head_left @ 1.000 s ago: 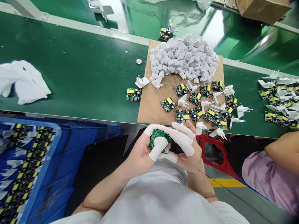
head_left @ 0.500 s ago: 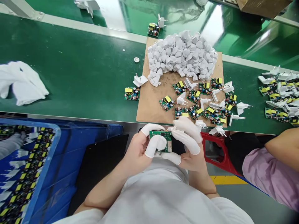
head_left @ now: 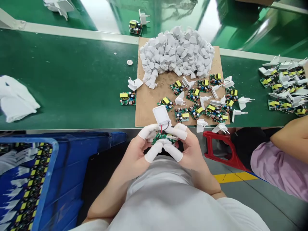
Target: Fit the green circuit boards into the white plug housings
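Note:
My left hand (head_left: 141,144) and my right hand (head_left: 185,142), both with white finger cots, grip a green circuit board (head_left: 166,138) from either side in front of my body. Both thumbs press on its near edge. From the board, red and dark wires run up to a white plug cover (head_left: 161,116), which stands tilted above my fingers. The board's far side is hidden by my hands. Beyond them, on a brown cardboard sheet (head_left: 146,115), lie several boards (head_left: 181,114) with yellow transformers and white plugs (head_left: 202,125) wired on.
A heap of small white caps (head_left: 178,51) covers the back of the cardboard. One board (head_left: 127,98) lies left of it, and more boards (head_left: 286,86) sit at the right. A blue crate (head_left: 55,160) of boards stands left. A red stool (head_left: 216,144) and a person's pink sleeve (head_left: 276,160) are right.
The circuit board has been tilted so its edge faces me. Its white plug cover now shows above my fingers. My right fingers have come down onto the board, and the view has shifted slightly.

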`<state>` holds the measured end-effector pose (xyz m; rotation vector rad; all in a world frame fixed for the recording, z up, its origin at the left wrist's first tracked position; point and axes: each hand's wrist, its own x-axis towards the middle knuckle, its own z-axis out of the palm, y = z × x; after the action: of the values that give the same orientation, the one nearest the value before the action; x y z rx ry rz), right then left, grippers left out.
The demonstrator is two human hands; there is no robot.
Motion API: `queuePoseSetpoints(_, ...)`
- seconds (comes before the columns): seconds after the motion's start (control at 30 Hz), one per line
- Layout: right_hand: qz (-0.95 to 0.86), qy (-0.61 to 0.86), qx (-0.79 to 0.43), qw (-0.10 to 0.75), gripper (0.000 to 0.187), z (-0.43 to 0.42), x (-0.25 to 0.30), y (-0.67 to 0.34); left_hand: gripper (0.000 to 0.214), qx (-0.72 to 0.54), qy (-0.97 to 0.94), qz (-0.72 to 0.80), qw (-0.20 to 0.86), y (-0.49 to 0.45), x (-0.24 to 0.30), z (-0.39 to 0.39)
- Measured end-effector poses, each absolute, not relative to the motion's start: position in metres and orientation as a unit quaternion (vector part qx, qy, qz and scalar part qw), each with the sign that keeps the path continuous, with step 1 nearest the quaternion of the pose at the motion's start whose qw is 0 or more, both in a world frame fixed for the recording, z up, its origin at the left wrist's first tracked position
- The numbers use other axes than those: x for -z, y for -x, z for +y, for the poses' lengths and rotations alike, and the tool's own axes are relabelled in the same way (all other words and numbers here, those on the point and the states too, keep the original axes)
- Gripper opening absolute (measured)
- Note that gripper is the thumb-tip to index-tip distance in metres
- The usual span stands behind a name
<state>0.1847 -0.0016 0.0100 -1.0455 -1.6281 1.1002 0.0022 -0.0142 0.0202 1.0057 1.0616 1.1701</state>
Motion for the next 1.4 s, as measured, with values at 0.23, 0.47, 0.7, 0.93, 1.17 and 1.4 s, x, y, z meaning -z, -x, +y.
queuePoseSetpoints(0.23,-0.612,0.417,-0.473,0.478,0.039,-0.015,0.004,-0.167,0.037,-0.539,-0.384,0.498,0.560,-0.014,-0.018,-0.020)
queuePoseSetpoints(0.47,-0.619,0.395,-0.435,0.521,0.027,-0.015,-0.008,-0.166,0.031,-0.551,-0.421,0.495,0.524,-0.012,-0.014,-0.025)
queuePoseSetpoints(0.7,-0.650,0.397,-0.409,0.503,0.025,-0.010,-0.011,-0.170,0.022,-0.608,-0.436,0.500,0.436,-0.026,-0.009,-0.028)
queuePoseSetpoints(0.93,-0.616,0.403,-0.429,0.523,0.025,-0.009,-0.009,-0.167,0.031,-0.580,-0.420,0.510,0.477,-0.023,-0.011,-0.029)
queuePoseSetpoints(1.17,-0.625,0.386,-0.417,0.536,0.029,-0.010,-0.009,-0.164,0.025,-0.588,-0.394,0.526,0.472,-0.027,-0.011,-0.021)
queuePoseSetpoints(1.4,-0.573,0.409,-0.476,0.527,0.025,-0.010,-0.009,-0.166,0.028,-0.591,-0.423,0.482,0.489,-0.023,-0.007,-0.026)
